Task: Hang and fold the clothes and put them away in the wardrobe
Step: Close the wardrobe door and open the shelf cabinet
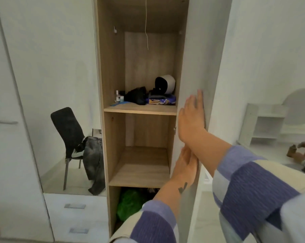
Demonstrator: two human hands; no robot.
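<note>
The wardrobe stands open in front of me, its white door (197, 50) swung out to the right. My right hand (192, 118) lies flat on the door's edge, fingers spread, holding nothing. Just below it my left hand (183, 165) also presses against that edge. Both arms wear blue-and-white striped sleeves. The middle wooden shelf (139, 174) is bare. A dark grey garment (94, 160) hangs over a black chair (67, 127), seen in the mirror to the left.
The upper shelf (141, 109) holds a black bag (136, 96), a white-and-black device (165, 84), a folded blue patterned cloth (162, 100) and small bottles. A green bag (129, 204) sits in the bottom compartment. White drawers (74, 214) lie lower left. A cord (146, 23) dangles inside.
</note>
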